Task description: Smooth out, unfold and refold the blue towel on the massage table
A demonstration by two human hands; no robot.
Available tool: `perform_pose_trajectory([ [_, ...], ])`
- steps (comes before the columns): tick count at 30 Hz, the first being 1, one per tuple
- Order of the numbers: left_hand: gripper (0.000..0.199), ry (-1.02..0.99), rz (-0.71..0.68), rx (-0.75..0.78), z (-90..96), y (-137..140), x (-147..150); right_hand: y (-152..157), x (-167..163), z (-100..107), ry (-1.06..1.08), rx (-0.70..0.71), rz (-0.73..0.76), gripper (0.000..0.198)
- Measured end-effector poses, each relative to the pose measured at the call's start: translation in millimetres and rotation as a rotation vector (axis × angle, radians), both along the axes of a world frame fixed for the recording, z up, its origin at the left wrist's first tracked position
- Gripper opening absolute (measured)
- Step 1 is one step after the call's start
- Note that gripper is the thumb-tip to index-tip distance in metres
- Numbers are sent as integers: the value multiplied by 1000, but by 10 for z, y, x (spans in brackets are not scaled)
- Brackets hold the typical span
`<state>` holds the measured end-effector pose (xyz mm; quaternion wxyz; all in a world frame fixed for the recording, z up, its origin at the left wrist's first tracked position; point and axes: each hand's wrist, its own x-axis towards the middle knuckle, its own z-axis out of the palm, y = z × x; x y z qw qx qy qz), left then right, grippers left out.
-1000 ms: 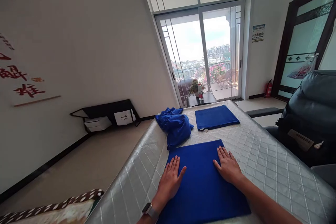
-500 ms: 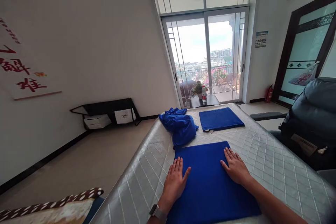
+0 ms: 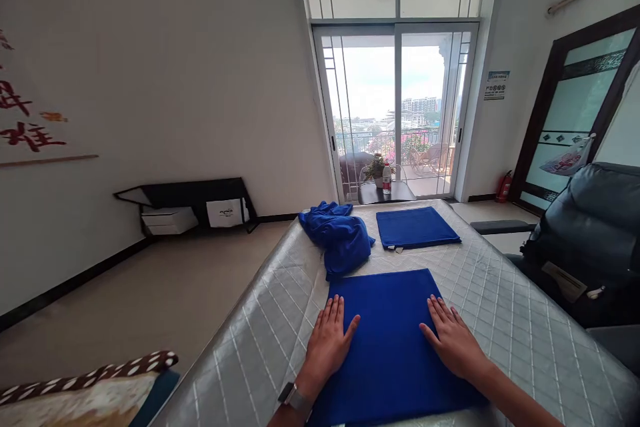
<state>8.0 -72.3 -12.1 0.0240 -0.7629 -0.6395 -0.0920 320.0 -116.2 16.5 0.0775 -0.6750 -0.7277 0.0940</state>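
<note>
A blue folded cloth [image 3: 387, 347] lies flat on the quilted silver-grey mattress [image 3: 265, 327] in front of me. My left hand [image 3: 330, 340] rests flat on its left edge, fingers stretched forward and thumb apart. On its right edge lies my right hand [image 3: 453, 340], also flat, with the thumb pointing inward. Beyond the far left corner is a crumpled blue cloth [image 3: 343, 240]. Farther back, a second folded blue cloth [image 3: 417, 227] lies flat, with a small white tag at its near edge.
A dark armchair [image 3: 600, 213] with things on it stands at the right. Past the mattress are a small dark table [image 3: 373, 195] with a plant and a bottle [image 3: 387, 179], and a sliding glass door. A low black rack [image 3: 195, 195] stands along the left wall.
The view has turned slightly. Both hands stay flat on the cloth's side edges; the right has slid slightly toward me along its edge. The cloths lie as before.
</note>
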Motion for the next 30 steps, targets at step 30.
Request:
perform_pose_trajectory([
  [30,61,-174,-504,48,241,-302,1941,-73,72,-153,-86,122,84,61],
])
